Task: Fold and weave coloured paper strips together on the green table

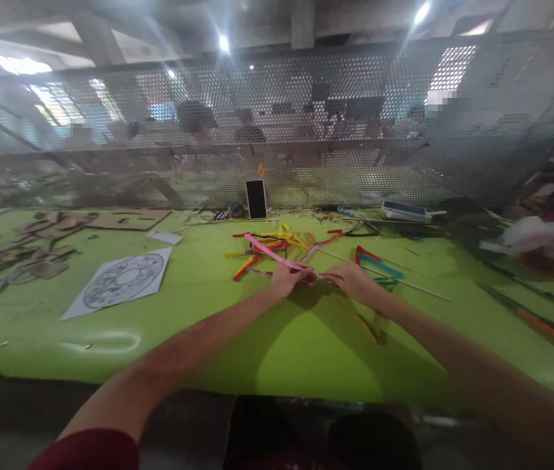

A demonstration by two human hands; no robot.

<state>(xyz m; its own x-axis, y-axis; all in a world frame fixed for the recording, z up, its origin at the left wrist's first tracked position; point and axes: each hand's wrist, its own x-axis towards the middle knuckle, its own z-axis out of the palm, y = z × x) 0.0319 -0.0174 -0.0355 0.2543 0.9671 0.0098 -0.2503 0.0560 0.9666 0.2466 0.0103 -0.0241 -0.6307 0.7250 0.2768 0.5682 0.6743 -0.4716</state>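
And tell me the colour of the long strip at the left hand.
The strip is pink, best seen in the head view.

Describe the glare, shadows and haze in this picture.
Head view: a ceiling light flares, a glossy streak shines on the green table; head view: soft shadow lies below the left hand and right hand; head view: people behind the mesh screen look hazy.

Green table (22, 339): phone (256, 199), dark-faced, upright at back edge, before perforated screen (306, 124). Cardboard scraps (56, 225) toward back left corner; sheet (107, 287) with printed ring nearer front edge. White bag (551, 236) toward right edge.
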